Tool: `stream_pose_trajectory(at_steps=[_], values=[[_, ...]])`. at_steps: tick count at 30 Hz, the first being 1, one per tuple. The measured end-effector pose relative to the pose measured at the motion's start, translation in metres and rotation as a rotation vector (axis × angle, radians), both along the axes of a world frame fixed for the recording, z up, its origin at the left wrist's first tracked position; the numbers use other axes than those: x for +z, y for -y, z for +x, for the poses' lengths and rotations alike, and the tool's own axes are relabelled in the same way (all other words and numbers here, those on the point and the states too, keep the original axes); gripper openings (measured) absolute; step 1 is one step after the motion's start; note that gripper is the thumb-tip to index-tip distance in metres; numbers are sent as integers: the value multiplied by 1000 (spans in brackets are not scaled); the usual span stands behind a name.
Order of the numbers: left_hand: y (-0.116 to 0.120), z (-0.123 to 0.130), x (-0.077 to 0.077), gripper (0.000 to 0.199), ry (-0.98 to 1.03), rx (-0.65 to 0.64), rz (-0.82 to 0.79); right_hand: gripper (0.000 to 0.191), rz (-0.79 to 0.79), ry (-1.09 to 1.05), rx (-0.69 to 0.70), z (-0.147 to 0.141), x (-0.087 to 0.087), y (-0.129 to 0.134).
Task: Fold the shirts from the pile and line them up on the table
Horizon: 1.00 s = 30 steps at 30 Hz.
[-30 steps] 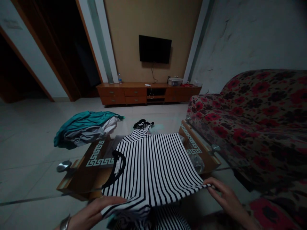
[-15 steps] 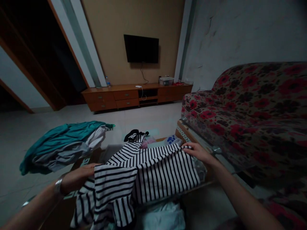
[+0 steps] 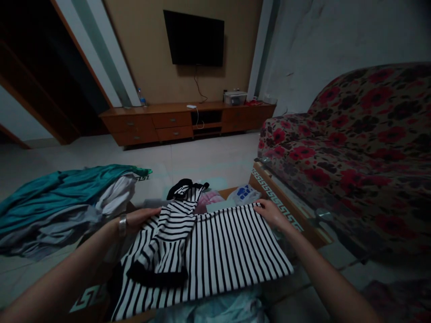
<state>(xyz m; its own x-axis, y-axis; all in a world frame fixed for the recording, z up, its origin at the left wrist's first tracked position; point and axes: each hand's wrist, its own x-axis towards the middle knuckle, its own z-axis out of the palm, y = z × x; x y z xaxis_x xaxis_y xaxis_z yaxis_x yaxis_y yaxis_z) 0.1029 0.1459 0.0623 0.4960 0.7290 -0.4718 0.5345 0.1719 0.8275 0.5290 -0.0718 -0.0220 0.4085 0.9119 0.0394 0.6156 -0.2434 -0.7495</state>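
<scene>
Recording a black-and-white striped top lying across a glass-topped coffee table with a wooden frame, directly before the person. A striped section, apparently a sleeve, is doubled over the left part of the garment, with black trim at its near end. A second black-trimmed end projects at the far side.

The left hand, wearing a metal bangle, lies flat with fingers extended and close together, its fingertips on the far-left part of the top. The right hand is at the far-right edge of the garment, with thumb and fingers closed on the hem in an apparent pinch; the exact grip is partly hidden.

Beyond the top, on the table, lie a pink cloth and a plastic bag with blue print. A pale blue cloth shows at the near edge. To the left, a pile of teal, grey and white clothes sits beside the table. A floral sofa stands to the right. At the far wall, a wall-mounted television hangs above a low wooden cabinet carrying a storage box and a water bottle.
</scene>
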Motion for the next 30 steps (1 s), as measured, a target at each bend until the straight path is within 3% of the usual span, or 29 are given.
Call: stream_pose_trajectory(at_steps=[2,3,5,7,9,11,14,16,18,20,23,24,26,28,30], values=[[-7,-1,-16,60,-1,-76,-216,22,41,0,-30,0,-9,1],[-11,-3,-21,61,-2,-90,-240,26,62,-4,-41,-1,-11,3],[-14,-9,-22,63,-29,-73,-97,35,98,-9,-57,-3,-12,7],[-9,-16,-13,63,-112,-51,180,43,128,-2,-67,-6,-12,11],[9,-24,2,55,-198,-125,487,44,173,28,-75,-12,-11,16],[38,-34,14,46,-228,-346,682,40,231,70,-75,-18,-12,20],[88,-46,14,51,-262,-713,721,34,280,116,-76,-24,-14,22],[113,-48,5,55,-338,-783,747,32,285,134,-82,-26,-16,23],[124,-46,-3,47,-392,-752,769,31,287,154,-90,-26,-16,23],[118,-41,-2,42,-379,-718,733,30,294,168,-92,-26,-16,23],[83,-28,19,28,-309,-714,486,29,303,168,-81,-25,-16,23],[67,-21,29,22,-270,-656,389,29,305,164,-76,-24,-16,23],[34,-6,50,23,-159,-391,290,29,312,154,-68,-24,-17,23],[6,11,64,46,-44,-94,365,30,318,148,-70,-24,-18,23],[-12,25,68,63,1,74,479,30,322,143,-86,-23,-18,24]])
